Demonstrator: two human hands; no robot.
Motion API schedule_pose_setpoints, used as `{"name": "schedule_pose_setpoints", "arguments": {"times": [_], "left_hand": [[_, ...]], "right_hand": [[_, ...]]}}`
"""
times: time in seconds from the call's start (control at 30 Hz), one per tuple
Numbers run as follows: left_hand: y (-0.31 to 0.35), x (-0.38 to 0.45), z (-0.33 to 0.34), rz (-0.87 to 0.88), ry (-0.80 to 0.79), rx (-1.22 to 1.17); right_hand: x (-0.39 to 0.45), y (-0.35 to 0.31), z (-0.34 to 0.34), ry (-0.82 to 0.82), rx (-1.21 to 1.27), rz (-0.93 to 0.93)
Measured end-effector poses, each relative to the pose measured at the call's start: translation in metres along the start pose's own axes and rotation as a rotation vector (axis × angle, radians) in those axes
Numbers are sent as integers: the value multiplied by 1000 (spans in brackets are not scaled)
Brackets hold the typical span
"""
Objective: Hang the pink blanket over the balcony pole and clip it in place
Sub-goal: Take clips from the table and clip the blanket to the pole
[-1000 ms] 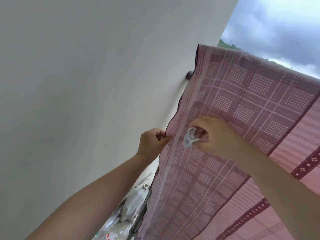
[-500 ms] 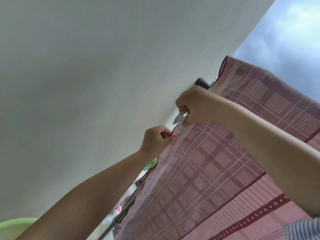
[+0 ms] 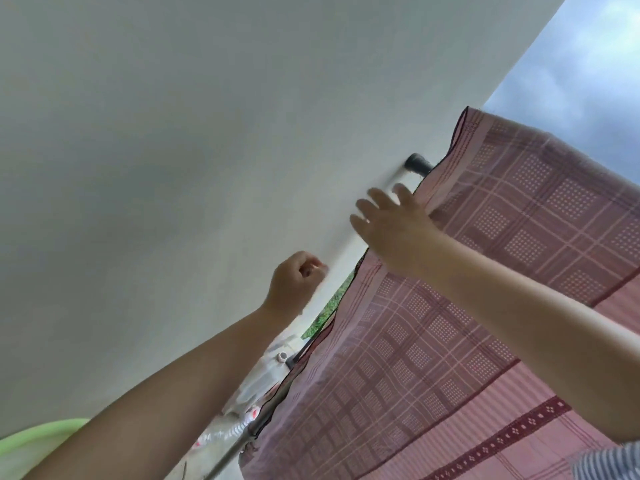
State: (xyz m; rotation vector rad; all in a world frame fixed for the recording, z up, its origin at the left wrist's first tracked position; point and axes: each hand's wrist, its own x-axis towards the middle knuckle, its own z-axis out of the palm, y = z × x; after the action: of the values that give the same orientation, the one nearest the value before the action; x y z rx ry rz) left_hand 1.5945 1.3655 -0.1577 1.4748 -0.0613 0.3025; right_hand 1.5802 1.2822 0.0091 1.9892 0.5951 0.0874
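The pink checked blanket (image 3: 491, 306) hangs over the balcony pole, whose black end cap (image 3: 416, 163) meets the white wall. My right hand (image 3: 393, 225) is raised at the blanket's left edge just below the pole end, fingers spread and holding nothing. My left hand (image 3: 297, 282) is curled into a fist against the wall, a short gap left of the blanket's edge, with nothing visible in it. No clip shows; the blanket edge behind my right hand is hidden.
The white wall (image 3: 207, 168) fills the left and top. Cloudy sky (image 3: 595, 74) shows at the upper right. Below the hem are a dark rail (image 3: 239, 448), plastic jugs (image 3: 266, 372) and a green basin rim (image 3: 38, 441). A striped sleeve (image 3: 609, 462) is at the bottom right.
My right hand has opened and the white clip it held is out of sight. My left hand has let go of the blanket's edge and drawn away to the left.
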Motion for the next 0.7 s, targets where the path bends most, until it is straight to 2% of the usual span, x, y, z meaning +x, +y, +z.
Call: {"name": "schedule_pose_setpoints", "arguments": {"times": [0.1,0.17,0.23,0.37,0.47,0.57,0.7], "left_hand": [[-14,-8,-24,-289,7,-262],[-25,-14,-35,-417,47,-370],[-39,-22,-41,-475,51,-338],[-68,-38,-51,-567,-4,-266],[-86,-51,-56,-573,-52,-292],[-102,-62,-58,-569,11,-268],[-111,-71,-59,-603,109,-202]], "right_hand": [[-5,-36,19,114,-17,-207],[1,-66,37,59,24,-346],[16,-94,58,-22,23,-424],[46,-129,82,-209,-1,-441],[55,-144,95,-276,8,-431],[61,-149,102,-338,91,-384],[64,-152,111,-343,196,-348]]}}
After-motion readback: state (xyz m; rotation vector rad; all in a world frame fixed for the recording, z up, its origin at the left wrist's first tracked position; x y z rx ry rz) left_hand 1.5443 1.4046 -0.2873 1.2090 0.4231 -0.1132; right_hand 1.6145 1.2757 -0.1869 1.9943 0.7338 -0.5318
